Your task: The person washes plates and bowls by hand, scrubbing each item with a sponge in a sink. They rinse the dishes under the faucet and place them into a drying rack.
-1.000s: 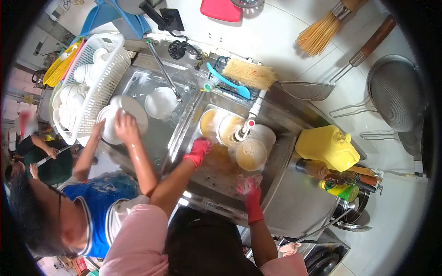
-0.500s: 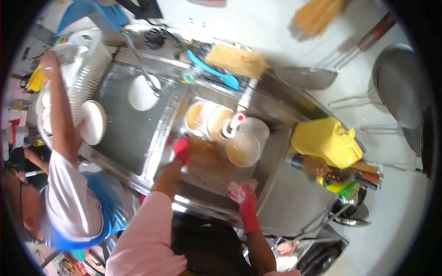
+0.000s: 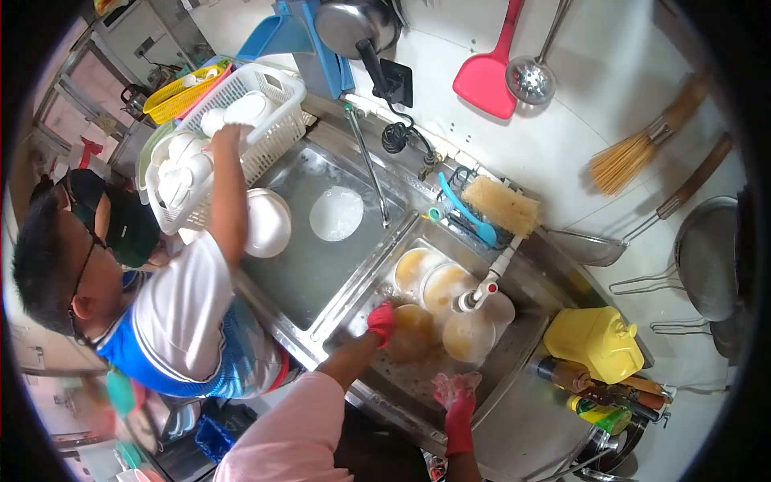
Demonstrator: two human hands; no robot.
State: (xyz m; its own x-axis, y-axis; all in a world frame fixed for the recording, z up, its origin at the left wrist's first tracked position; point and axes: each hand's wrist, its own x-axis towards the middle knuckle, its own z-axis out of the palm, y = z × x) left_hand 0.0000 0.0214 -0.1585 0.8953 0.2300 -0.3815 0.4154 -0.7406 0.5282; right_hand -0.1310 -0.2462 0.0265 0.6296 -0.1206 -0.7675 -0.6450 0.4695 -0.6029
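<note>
My left hand (image 3: 381, 324), in a red glove, is closed at the rim of a bowl (image 3: 409, 332) with brownish water in the right sink basin. My right hand (image 3: 458, 406), also gloved in red, is closed around a pale, sudsy scrubber (image 3: 451, 387) near the basin's front edge. Several white bowls with cloudy yellowish water stand beside them, among them one (image 3: 469, 336) under the white tap (image 3: 479, 295). My left hand's fingertips are partly hidden.
A co-worker (image 3: 177, 321) at the left reaches into a white basket (image 3: 277, 120) of dishes. The left basin (image 3: 301, 273) holds water and a white bowl (image 3: 336, 214). Right of the sink are a yellow jug (image 3: 590, 341) and bottles (image 3: 590, 386). Strainers (image 3: 707, 257) hang on the wall.
The view has shifted, so the sinks appear farther right and more of the co-worker shows. My left hand is now at the brownish bowl, which was not distinct before. My right hand still holds the scrubber.
</note>
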